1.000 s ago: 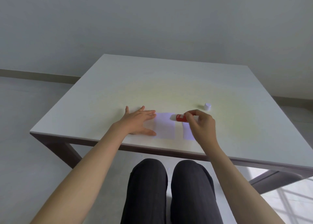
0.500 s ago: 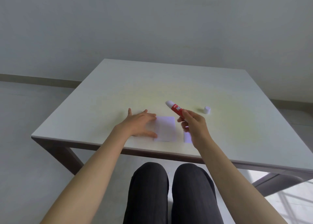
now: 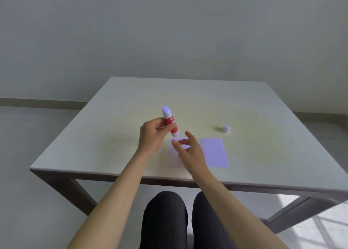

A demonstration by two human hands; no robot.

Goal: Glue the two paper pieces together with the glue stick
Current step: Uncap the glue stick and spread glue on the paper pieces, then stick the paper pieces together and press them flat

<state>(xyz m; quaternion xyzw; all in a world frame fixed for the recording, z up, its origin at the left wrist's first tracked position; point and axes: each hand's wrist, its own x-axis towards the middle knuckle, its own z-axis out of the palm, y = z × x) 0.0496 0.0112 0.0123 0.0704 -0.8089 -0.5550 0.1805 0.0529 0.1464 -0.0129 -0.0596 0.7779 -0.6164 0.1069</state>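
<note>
Holding the glue stick (image 3: 170,121) up above the counter (image 3: 263,105), the left hand (image 3: 153,135) has its fingers (image 3: 160,121) pinching the red barrel about the middle, the uncapped white end pointing up and away and the base pointing down toward the papers. The right hand (image 3: 190,150) hovers just over the left paper (image 3: 174,157), its fingers (image 3: 181,141) spread and loose, gripping nothing. The right paper (image 3: 214,152) lies flat just beside the first, apart from it by a narrow strip of bare counter, and both sit near the front edge. The small white cap (image 3: 226,128) stands by itself further back to the right, well apart from the hands.

Whether glue is already on either sheet cannot be told; the surfaces look plain and pale. Judging by the empty right hand, the step now seems to be freeing the hands for joining the sheets, or passing the stick across. To do it well, the stick's sticky end should be kept off the counter and off the skin, so it is best set down lying with the tip clear of the papers, or capped first. Then one sheet should be lifted by its edges with light fingertips, lined up over the other corner to corner, and lowered from one side so no air is trapped. Thin paper like this will likely slide or curl, so a flat palm should press and smooth it outward once it sits true
</note>
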